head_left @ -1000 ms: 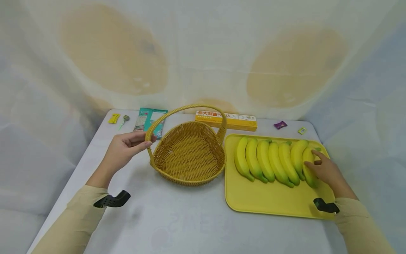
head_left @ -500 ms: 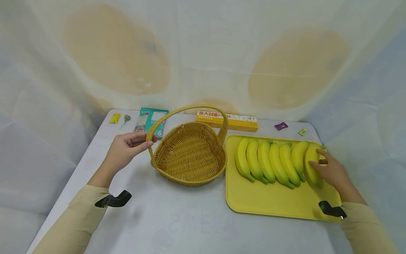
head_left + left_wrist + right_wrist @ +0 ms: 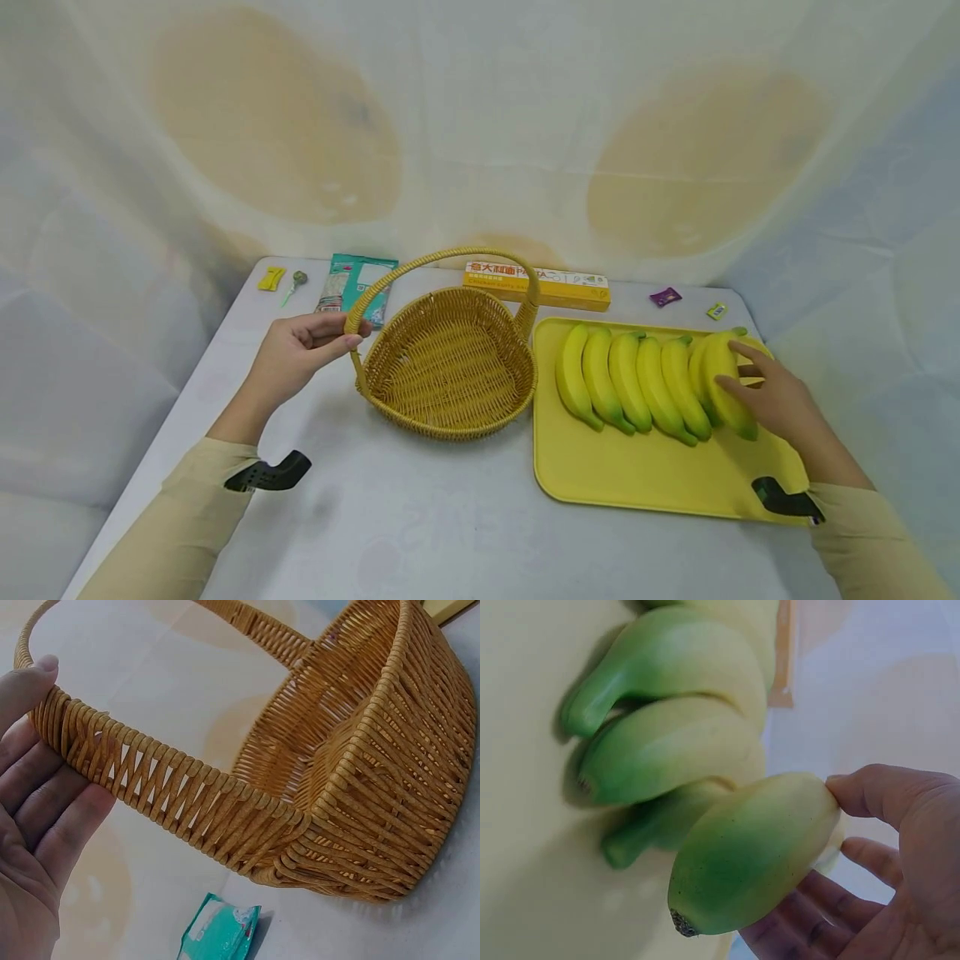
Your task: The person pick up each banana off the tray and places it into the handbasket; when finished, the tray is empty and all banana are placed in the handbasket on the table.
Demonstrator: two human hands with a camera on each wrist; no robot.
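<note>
An empty wicker basket stands on the white table, left of a yellow tray. My left hand pinches the left foot of the basket's handle, thumb on top and fingers behind it; the left wrist view shows the handle lying across the fingers of that hand. Several yellow-green bananas lie side by side on the tray. My right hand grips the rightmost banana, raised a little and overlapping its neighbour. In the right wrist view that banana sits between thumb and fingers.
Along the table's far edge lie an orange box, a teal packet, a small yellow item, a purple sweet and a small green-yellow wrapper. White cloth hangs behind and at both sides.
My right hand has closed round the rightmost banana and lifted it slightly up and left, over its neighbour. The left hand and basket have not moved.
</note>
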